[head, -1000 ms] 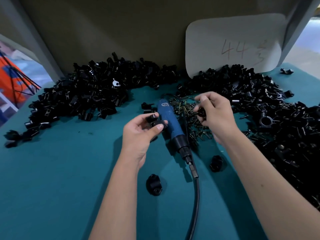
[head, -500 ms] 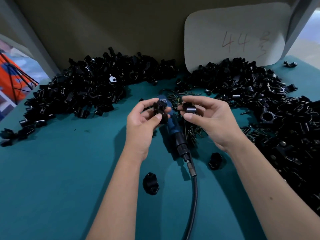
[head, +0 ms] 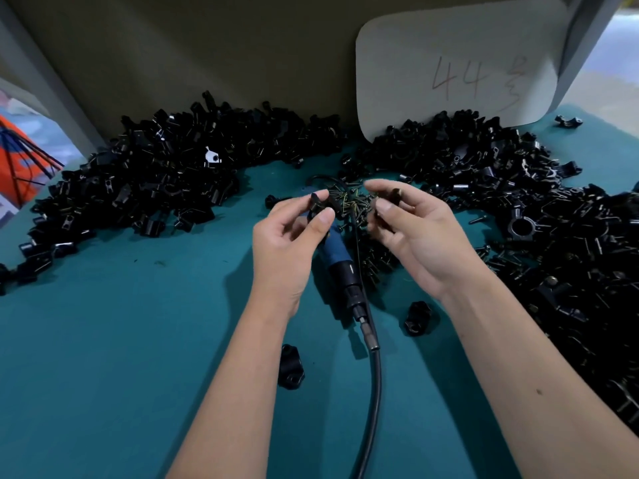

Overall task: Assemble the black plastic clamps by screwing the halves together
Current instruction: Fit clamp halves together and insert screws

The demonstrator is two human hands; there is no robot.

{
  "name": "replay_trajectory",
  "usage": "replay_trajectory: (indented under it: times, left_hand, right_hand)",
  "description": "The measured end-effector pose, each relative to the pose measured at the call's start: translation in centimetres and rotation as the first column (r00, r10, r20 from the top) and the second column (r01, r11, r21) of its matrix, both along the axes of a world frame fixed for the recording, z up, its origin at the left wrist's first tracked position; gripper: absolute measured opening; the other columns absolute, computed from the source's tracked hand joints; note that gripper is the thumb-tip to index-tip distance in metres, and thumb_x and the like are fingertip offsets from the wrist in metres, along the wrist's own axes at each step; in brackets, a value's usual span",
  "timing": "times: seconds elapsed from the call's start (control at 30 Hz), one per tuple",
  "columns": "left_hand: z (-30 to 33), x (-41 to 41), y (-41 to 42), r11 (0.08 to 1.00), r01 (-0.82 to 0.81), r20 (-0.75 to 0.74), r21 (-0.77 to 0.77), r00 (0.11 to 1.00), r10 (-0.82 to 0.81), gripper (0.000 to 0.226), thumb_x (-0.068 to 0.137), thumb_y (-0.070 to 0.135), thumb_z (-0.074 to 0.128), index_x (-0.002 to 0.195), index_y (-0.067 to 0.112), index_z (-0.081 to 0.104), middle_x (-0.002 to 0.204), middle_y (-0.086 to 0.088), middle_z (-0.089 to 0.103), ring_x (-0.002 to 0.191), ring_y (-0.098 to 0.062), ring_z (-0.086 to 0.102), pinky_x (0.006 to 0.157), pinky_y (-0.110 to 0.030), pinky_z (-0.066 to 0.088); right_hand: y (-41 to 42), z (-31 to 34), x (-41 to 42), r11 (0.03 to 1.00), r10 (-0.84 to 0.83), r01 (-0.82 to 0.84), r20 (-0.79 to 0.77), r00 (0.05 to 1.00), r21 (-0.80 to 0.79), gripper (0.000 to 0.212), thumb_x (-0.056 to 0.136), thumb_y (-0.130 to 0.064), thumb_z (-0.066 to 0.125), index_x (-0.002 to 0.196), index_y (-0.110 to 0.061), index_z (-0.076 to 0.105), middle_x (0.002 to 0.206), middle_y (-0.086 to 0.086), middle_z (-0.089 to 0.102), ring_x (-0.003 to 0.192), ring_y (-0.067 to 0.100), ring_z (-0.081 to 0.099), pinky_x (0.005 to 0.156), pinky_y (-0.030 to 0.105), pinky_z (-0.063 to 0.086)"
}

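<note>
1. Clamp halves, black plastic, were held above the blue screwdriver (head: 334, 248): the left hand (head: 288, 243) pinched one clamp half (head: 320, 205) between thumb and fingertips, and the right hand (head: 420, 233) pinched a second clamp half (head: 389, 198) the same way, the two pieces apart.
2. The teal table (head: 121, 340) carried the screwdriver lying flat, its black cable (head: 375, 392) running toward the person.
3. A tan back panel (head: 207, 57) stood behind the screwdriver, with one pale card (head: 456, 63) marked "44" leaning against it.
4. Two heaps of black parts lay on the table: a left pile (head: 148, 188) and a right pile (head: 536, 219), too many to count.
5. One scatter of small screws (head: 359, 216) lay just beside the screwdriver, under the hands.
6. Two lone clamps sat near the screwdriver's cable end: a near-left clamp (head: 290, 371) and a near-right clamp (head: 417, 318).
</note>
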State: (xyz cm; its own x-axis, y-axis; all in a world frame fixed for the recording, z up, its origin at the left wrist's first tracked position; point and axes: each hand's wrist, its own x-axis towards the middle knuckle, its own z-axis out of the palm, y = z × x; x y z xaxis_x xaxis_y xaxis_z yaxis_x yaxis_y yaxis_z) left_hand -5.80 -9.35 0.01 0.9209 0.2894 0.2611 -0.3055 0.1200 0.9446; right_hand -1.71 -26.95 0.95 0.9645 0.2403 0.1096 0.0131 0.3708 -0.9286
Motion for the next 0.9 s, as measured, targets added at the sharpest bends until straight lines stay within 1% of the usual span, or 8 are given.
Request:
replay_trajectory:
  times: [0.1,0.2,0.3,0.43,0.57,0.63,0.77,0.9]
  left_hand:
    - [-0.11,0.05,-0.07,0.997,0.060,-0.025,-0.049,0.998,-0.061,0.036,0.094,-0.002,0.069,0.124,0.017,0.073,0.108,-0.015,0.073,0.080,-0.021,0.070,0.081,-0.029,0.058]
    - [0.07,-0.05,0.05,0.989,0.095,-0.055,-0.111,0.993,-0.102,0.024,0.100,0.006,0.065,0.121,0.013,0.075,0.095,-0.008,0.070,0.070,-0.024,0.071,0.067,-0.027,0.060]
    - [0.20,-0.16,0.02,0.989,0.080,-0.068,-0.121,0.994,-0.088,0.018,0.101,0.013,0.065,0.113,0.011,0.077,0.095,-0.008,0.074,0.067,-0.025,0.072,0.064,-0.027,0.060]
    - [0.46,-0.34,-0.04,0.989,0.112,-0.046,-0.091,0.992,-0.117,0.016,0.095,0.013,0.072,0.108,0.017,0.079,0.107,-0.022,0.074,0.070,-0.030,0.075,0.064,-0.028,0.060]
    - [0.21,-0.20,-0.11,0.997,0.081,-0.077,-0.002,0.994,-0.081,0.017,0.091,0.015,0.079,0.105,0.024,0.080,0.106,-0.017,0.074,0.057,-0.030,0.073,0.050,-0.025,0.055]
    - [0.05,-0.07,-0.24,0.998,0.052,-0.078,0.035,0.996,-0.049,0.020,0.089,0.015,0.082,0.106,0.024,0.080,0.105,-0.011,0.074,0.054,-0.031,0.072,0.050,-0.025,0.055]
    - [0.33,-0.19,-0.73,0.992,0.119,-0.041,-0.028,0.992,-0.120,0.021,0.085,0.017,0.084,0.104,0.023,0.079,0.101,-0.002,0.078,0.066,-0.031,0.076,0.059,-0.026,0.060]
    - [0.42,-0.25,-0.81,0.982,0.167,-0.006,-0.086,0.986,-0.168,0.016,0.083,0.019,0.082,0.098,0.025,0.081,0.102,-0.002,0.079,0.091,-0.021,0.077,0.067,-0.029,0.062]
  right_hand:
    - [0.00,0.00,0.00,0.999,-0.031,0.031,0.009,0.999,0.031,0.026,0.099,0.007,0.059,0.107,-0.009,0.078,0.091,0.006,0.072,0.089,0.018,0.069,0.084,0.026,0.056]
    - [0.21,0.10,-0.21,0.971,-0.144,0.167,0.142,0.979,-0.169,0.018,0.097,-0.003,0.068,0.104,-0.015,0.079,0.091,-0.002,0.079,0.089,0.005,0.071,0.075,0.017,0.052]
    - [0.30,-0.10,-0.21,0.947,-0.212,0.249,0.191,0.959,-0.204,0.013,0.095,-0.009,0.073,0.102,-0.016,0.081,0.067,-0.019,0.065,0.064,-0.005,0.056,0.061,0.008,0.043]
    - [0.04,-0.17,0.03,0.959,-0.212,0.227,0.104,0.972,-0.171,0.015,0.097,-0.015,0.072,0.105,-0.022,0.082,0.069,-0.004,0.046,0.057,0.011,0.034,0.048,0.022,0.030]
    - [-0.07,0.14,-0.23,0.995,-0.089,0.088,-0.015,0.996,-0.043,0.020,0.094,-0.004,0.072,0.108,-0.016,0.080,0.085,-0.001,0.068,0.074,0.009,0.062,0.061,0.020,0.050]
    - [-0.02,0.20,-0.32,0.999,-0.040,0.041,0.009,0.999,-0.011,0.015,0.092,-0.003,0.073,0.102,-0.012,0.078,0.086,-0.002,0.073,0.078,0.009,0.066,0.066,0.019,0.053]
    - [0.35,0.00,-0.42,0.998,-0.047,0.052,0.113,0.992,-0.046,0.016,0.089,0.002,0.074,0.099,-0.010,0.072,0.086,-0.002,0.074,0.075,0.010,0.065,0.066,0.020,0.051]
    - [0.35,-0.06,-0.34,0.995,-0.009,0.024,0.153,0.988,-0.093,0.016,0.092,-0.010,0.076,0.108,-0.014,0.077,0.098,0.005,0.078,0.085,0.015,0.068,0.064,0.022,0.048]
